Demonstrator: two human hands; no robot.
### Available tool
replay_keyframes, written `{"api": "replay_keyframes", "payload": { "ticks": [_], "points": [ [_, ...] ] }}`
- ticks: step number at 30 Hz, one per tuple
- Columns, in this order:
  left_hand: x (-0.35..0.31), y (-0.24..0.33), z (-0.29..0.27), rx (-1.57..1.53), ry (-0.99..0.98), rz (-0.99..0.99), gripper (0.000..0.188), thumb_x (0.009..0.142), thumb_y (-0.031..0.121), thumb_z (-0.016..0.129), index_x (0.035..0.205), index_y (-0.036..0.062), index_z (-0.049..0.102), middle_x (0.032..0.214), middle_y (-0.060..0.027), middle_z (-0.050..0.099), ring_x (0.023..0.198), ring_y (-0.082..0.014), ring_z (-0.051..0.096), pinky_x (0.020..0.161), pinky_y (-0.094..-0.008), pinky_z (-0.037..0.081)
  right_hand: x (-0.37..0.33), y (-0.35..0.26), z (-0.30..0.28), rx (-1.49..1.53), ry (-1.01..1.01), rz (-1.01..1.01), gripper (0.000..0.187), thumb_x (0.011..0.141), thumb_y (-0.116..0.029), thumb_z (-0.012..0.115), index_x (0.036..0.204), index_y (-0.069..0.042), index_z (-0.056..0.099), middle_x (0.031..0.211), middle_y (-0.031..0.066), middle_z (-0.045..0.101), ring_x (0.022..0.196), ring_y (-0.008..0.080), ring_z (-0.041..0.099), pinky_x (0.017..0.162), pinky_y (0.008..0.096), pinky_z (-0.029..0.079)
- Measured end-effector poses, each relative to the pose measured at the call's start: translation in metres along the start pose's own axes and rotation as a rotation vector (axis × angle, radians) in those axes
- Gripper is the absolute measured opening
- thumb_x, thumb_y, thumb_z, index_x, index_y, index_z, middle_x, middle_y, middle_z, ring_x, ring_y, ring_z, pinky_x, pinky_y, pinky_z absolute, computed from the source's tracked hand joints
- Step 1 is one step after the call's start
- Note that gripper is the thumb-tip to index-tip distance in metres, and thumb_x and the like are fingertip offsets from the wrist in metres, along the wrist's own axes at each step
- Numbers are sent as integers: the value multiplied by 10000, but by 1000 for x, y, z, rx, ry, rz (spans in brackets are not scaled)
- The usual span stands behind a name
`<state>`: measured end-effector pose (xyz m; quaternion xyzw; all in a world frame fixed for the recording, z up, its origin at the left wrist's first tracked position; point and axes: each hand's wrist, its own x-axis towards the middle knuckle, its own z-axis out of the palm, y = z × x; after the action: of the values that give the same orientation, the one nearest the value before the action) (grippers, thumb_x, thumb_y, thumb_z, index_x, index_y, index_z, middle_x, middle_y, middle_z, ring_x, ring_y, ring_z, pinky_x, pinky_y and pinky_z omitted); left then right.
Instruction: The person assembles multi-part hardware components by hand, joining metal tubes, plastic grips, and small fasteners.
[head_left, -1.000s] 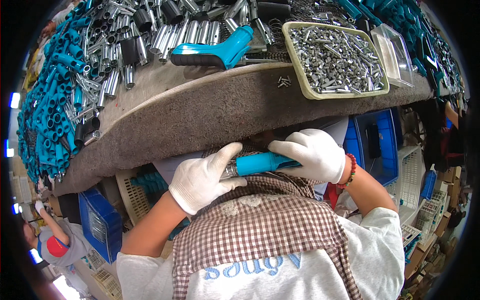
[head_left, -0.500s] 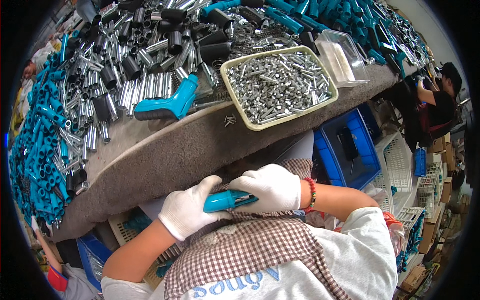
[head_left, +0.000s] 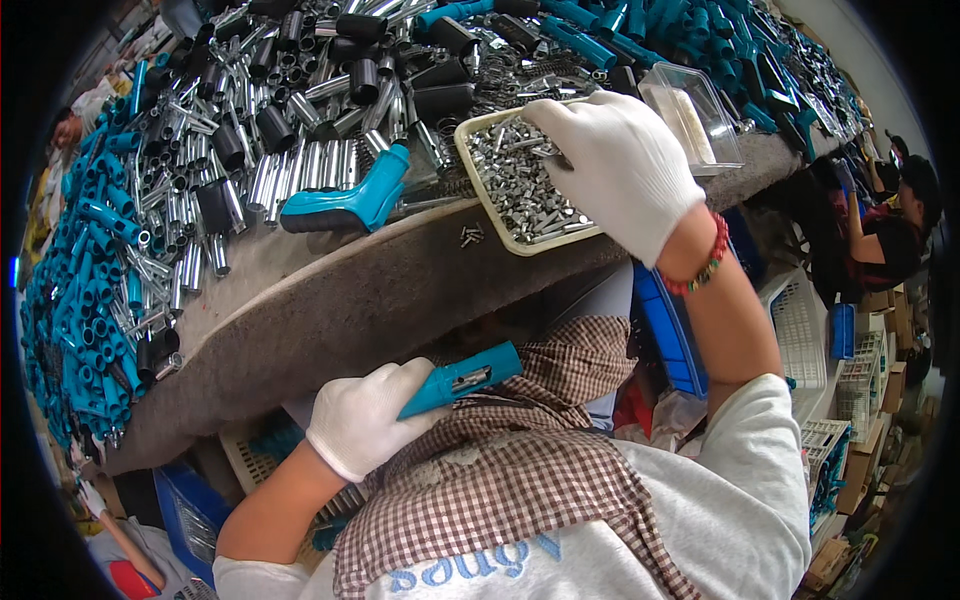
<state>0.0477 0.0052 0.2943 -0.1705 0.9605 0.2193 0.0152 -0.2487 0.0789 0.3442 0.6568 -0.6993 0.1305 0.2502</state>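
Note:
My gloved left hand is closed around a teal plastic tube, held at a slant in front of my checked apron. A long slot in the tube's side shows metal parts inside. My gloved right hand is over a pale yellow tray full of short metal pins. Its thumb and fingers are drawn together among the pins, and what they pinch is mostly hidden. The hand and wrist cover the tray's right side.
A teal pistol-shaped handle lies left of the tray, near a few loose pins. Beyond are heaps of metal tubes, black sleeves and teal parts. A clear plastic box stands right of the tray; a blue crate sits below. Other people work nearby.
My right hand has left the teal tube and moved up and forward to the tray of pins. The tube stays in my left hand, its slotted end now uncovered.

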Motion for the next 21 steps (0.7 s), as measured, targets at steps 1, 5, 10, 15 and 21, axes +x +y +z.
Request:
{"api": "replay_keyframes", "payload": {
  "ticks": [1,5,10,15,21],
  "points": [
    [-1,-1,0,2,23,3,415,727,365,746,1032,106,637,823,-92,655,698,-285,655,606,-364,524,2,4,6,8,-113,16,146,759,-59,619,905,-46,625,756,143,660,752,305,655,693,406,525],
    [-5,-6,1,14,76,-4,423,725,368,751,1038,109,635,813,-95,656,681,-276,661,599,-355,525,11,1,7,-51,-213,-18,161,767,-67,612,926,-44,630,762,143,665,775,312,671,712,398,538],
    [-10,-14,3,4,107,-8,431,732,365,750,1060,115,625,818,-81,660,679,-267,662,600,-350,528,10,4,0,-35,-97,-45,284,759,-136,641,1040,-106,673,852,127,630,809,294,633,733,399,522],
    [-9,-16,5,-8,89,5,418,747,379,744,1054,121,626,817,-67,663,669,-242,664,600,-332,533,-1,20,10,53,-157,17,203,760,-129,637,957,-81,654,848,112,624,782,284,625,698,394,506],
    [-10,-19,2,-32,46,-43,396,766,394,725,1051,138,629,813,-74,661,672,-243,667,608,-334,539,-8,-31,-20,492,53,18,129,745,-81,684,870,-70,654,764,82,649,693,256,643,637,318,514]
  ]
}}
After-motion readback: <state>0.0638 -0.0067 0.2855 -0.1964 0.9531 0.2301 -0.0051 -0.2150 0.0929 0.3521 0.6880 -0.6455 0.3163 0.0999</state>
